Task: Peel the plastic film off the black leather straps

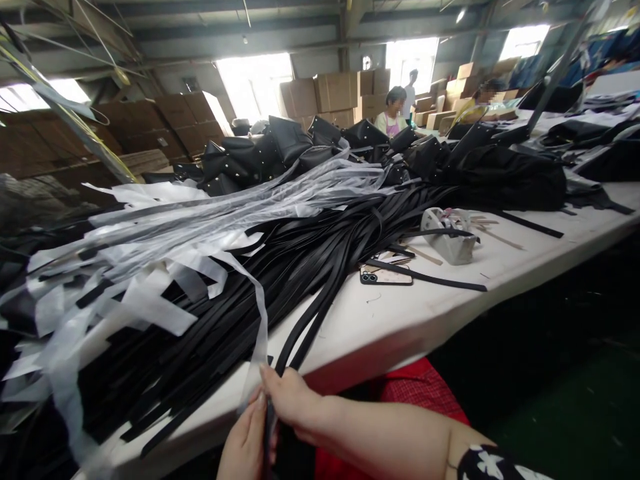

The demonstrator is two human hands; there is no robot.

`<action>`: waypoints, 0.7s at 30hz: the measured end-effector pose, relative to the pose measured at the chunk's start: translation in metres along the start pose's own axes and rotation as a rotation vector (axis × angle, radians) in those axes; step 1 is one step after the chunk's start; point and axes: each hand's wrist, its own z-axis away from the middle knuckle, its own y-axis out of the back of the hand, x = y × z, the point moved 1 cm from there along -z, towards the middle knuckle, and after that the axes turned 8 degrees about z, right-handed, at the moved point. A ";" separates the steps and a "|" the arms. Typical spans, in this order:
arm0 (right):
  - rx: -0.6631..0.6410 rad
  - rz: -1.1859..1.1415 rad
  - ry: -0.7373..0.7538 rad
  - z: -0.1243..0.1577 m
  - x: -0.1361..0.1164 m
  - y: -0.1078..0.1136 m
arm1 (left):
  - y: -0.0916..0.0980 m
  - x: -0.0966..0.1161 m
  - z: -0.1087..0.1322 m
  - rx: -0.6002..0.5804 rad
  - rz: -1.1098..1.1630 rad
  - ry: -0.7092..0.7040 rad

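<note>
At the table's near edge my right hand is closed around a black strap, which runs down from the heap beyond and passes below the edge. Beside it, my left hand is closed on the lower part of the strap, fingers pressed together. A thin translucent white strip drops to the fingertips of both hands; which hand pinches it I cannot tell. Ahead lies a large heap of long black straps, with many white strips spread over its far side.
On the white table lie a phone and a grey-white plastic container. Black studded leather-like pieces are piled behind. Cardboard boxes stand along the wall. Co-workers are at the far side. A slanted pole rises at left.
</note>
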 end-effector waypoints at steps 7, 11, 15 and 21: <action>-0.502 -0.517 0.181 -0.007 -0.022 0.050 | 0.026 0.011 0.016 -0.163 0.445 0.286; -0.515 -0.576 0.318 -0.017 -0.029 0.077 | 0.043 0.010 0.019 -0.285 0.756 0.474; -0.251 -0.421 0.374 -0.028 -0.024 0.086 | 0.043 -0.002 0.015 -0.286 0.587 0.525; -0.021 -0.259 0.437 -0.036 -0.018 0.081 | 0.019 0.003 0.005 -0.173 0.092 0.380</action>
